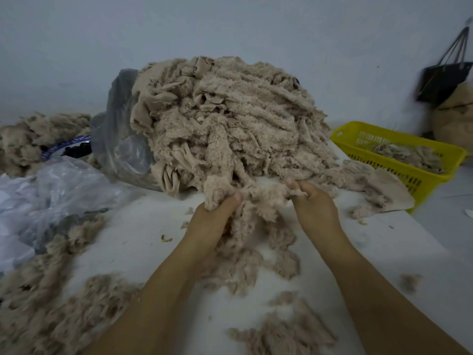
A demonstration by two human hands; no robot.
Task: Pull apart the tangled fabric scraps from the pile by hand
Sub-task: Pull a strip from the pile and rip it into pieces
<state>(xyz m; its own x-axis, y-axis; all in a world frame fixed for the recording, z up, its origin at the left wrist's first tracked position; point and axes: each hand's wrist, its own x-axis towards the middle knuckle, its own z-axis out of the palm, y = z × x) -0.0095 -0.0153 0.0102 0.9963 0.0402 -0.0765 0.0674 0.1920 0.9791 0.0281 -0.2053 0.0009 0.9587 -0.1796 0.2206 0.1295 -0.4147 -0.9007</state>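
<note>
Both of your hands are on the job, right at the front edge of the big pile (230, 119) of beige fleecy fabric scraps, which is heaped on the white table (143, 226) and spills out of a clear plastic bag (117, 129) behind it.

Your left hand (212, 216) grips a fuzzy scrap (261, 198), thumb on top and fingers curled under it. Your right hand (312, 201) pinches the other end of that same scrap. The 2 hands are held apart, with the scrap stretched between them. Its upper edge runs into the pile, and more fleece hangs from it down onto the table between your forearms.

Loose scraps are everywhere. There's a thick drift at your near left (51, 303), and another clump low in the middle (281, 334).

To your right, a yellow basket (419, 184) sits at the table's edge with a layer of scraps (407, 155) inside it. To your left lies crumpled clear plastic sheeting (51, 190), with a further heap of scraps (38, 134) beyond it. A black bag (445, 80) hangs on the pale wall (230, 29) at far right, though motion blur smears it.
</note>
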